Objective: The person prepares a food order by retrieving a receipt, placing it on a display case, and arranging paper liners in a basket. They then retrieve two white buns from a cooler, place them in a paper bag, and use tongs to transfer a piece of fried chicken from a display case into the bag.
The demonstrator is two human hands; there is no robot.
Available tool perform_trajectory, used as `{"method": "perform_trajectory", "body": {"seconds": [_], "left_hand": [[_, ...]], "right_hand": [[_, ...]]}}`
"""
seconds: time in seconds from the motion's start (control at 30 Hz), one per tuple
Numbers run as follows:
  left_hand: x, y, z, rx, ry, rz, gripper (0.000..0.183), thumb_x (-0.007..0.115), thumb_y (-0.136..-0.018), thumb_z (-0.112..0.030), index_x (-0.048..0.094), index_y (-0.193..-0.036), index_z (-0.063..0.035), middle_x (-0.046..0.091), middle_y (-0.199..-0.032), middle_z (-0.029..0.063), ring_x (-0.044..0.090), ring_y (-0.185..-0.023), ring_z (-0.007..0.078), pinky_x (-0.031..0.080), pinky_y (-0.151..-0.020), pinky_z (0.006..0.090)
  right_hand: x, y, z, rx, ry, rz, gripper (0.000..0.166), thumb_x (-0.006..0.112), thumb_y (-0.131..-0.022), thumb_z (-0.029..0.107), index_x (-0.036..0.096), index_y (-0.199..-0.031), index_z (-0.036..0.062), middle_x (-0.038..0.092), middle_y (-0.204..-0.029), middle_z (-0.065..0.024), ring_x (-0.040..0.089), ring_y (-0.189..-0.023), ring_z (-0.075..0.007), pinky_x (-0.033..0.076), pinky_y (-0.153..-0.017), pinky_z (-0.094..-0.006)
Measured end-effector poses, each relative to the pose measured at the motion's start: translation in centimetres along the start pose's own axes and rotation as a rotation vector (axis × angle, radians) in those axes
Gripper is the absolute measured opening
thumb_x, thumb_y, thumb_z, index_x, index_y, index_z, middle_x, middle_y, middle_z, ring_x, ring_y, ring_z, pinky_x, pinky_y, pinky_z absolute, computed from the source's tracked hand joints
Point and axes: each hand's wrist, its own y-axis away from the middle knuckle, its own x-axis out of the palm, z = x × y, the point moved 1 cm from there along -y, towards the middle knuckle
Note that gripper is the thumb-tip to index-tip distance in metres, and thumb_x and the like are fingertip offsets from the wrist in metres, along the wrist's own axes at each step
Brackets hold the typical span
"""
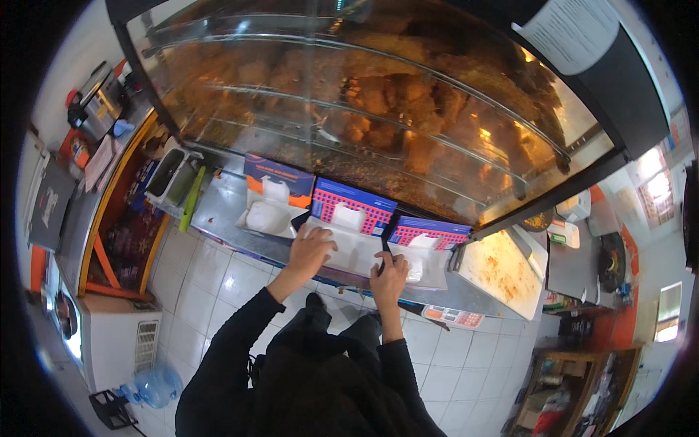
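Three open cardboard food boxes stand in a row on the metal counter, against a glass-fronted rotisserie cabinet (371, 98). My left hand (312, 251) is at the left end of the middle box (352, 248), fingers bent over its edge. At that box's right end is my right hand (389, 273), its fingers curled near a dark edge between the middle box and the right box (434, 265). Whether either hand grips the cardboard is not clear. The left box (284, 224) holds a round white item (266, 216); a small white wrapped item (414, 271) lies in the right box.
To the right, a stained white cutting board (502, 267) carries a large knife (527, 248). Left of the boxes are a green-handled utensil (192, 199) and metal food pans (172, 175). A blue water jug (155, 387) lies on the tiled floor at lower left.
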Motion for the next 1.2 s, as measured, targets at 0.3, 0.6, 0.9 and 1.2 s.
{"method": "perform_trajectory", "body": {"seconds": [0.3, 0.6, 0.9, 1.2], "left_hand": [[-0.5, -1.9, -7.0, 0.242, 0.321, -0.051, 0.056, 0.073, -0.076, -0.031, 0.053, -0.126, -0.0153, 0.052, -0.126, 0.0069, 0.047, -0.120, 0.0255, 0.029, -0.104, 0.0511], [1.2, -4.1, -11.2, 0.244, 0.125, -0.048, 0.068, 0.080, -0.065, -0.042, 0.055, -0.118, -0.0071, 0.062, -0.113, 0.0081, 0.049, -0.113, 0.0289, 0.031, -0.098, 0.0512], [-10.9, -10.3, -15.3, 0.112, 0.184, -0.528, 0.051, 0.062, -0.086, -0.021, 0.047, -0.132, -0.0062, 0.047, -0.136, 0.0159, 0.041, -0.129, 0.0334, 0.028, -0.108, 0.0473], [-14.1, -23.6, -19.3, 0.183, -0.366, -1.317, 0.063, 0.031, -0.098, -0.051, 0.028, -0.147, -0.0119, 0.016, -0.155, 0.0206, 0.010, -0.144, 0.0387, 0.010, -0.113, 0.0604]], "right_hand": [[-2.6, 0.2, -2.5, 0.192, 0.180, -0.274, 0.060, 0.068, -0.078, 0.041, 0.051, -0.125, 0.0069, 0.055, -0.108, -0.0164, 0.052, -0.099, -0.0337, 0.037, -0.087, -0.0456], [-3.5, 1.2, -5.0, 0.360, 0.023, -0.032, 0.069, 0.057, -0.085, 0.051, 0.043, -0.135, 0.0064, 0.060, -0.114, -0.0204, 0.057, -0.110, -0.0357, 0.031, -0.100, -0.0561], [-12.8, -6.0, -16.7, 0.533, -0.964, -0.622, 0.014, 0.051, -0.095, 0.008, 0.063, -0.097, 0.0026, 0.064, -0.079, -0.0079, 0.059, -0.071, -0.0126, 0.046, -0.064, -0.0258], [-8.9, -26.2, -26.9, 0.161, 0.181, -0.439, 0.028, 0.070, -0.079, 0.017, 0.062, -0.104, 0.0064, 0.052, -0.103, -0.0154, 0.050, -0.101, -0.0298, 0.043, -0.083, -0.0436]]}}
